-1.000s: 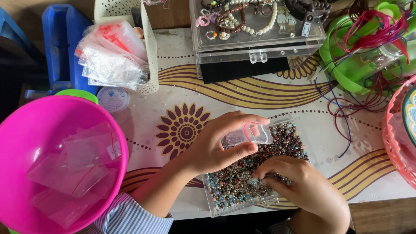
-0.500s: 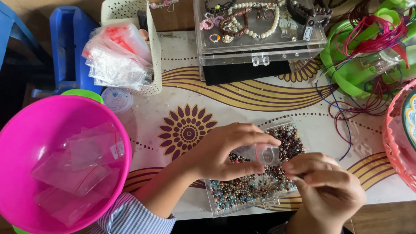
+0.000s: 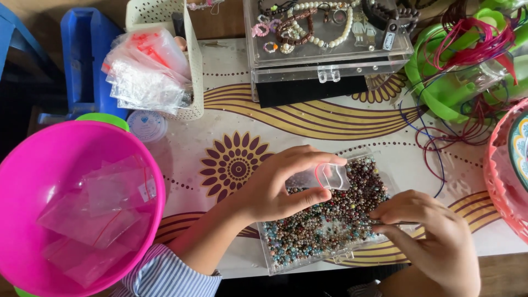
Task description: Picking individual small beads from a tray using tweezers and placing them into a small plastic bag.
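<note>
- Small clear plastic zip bag with a red seal line [image 3: 324, 176]: held open-mouthed above the bead tray, its mouth turned toward the right hand.
- Left hand [image 3: 275, 184]: its grip is clamped on the bag, thumb under and fingers over.
- Right hand [image 3: 426, 231]: fingertips pinched together at the tray's right edge; whether beads sit between them cannot be told.
- Shallow clear plastic tray of mixed brown, blue and grey beads [image 3: 324, 220]: lies on the bench under both hands, near the front edge.
- Big pink plastic bowl [image 3: 33, 165]: to the left, holding more flat clear bags, well apart from the tray.
- White perforated basket stuffed with packets [image 3: 190, 60]: behind the bowl, a round clear spool [image 3: 144, 125] just in front of it.
- Clear plastic jewellery box with bracelets and bead strings [image 3: 330, 44]: at the back.
- Green plastic holder [image 3: 440, 88] tangled with red and blue cords: at the right, loose cords trailing near the tray's far corner.
- Coral-pink basket [image 3: 498, 176]: at the right edge.
</note>
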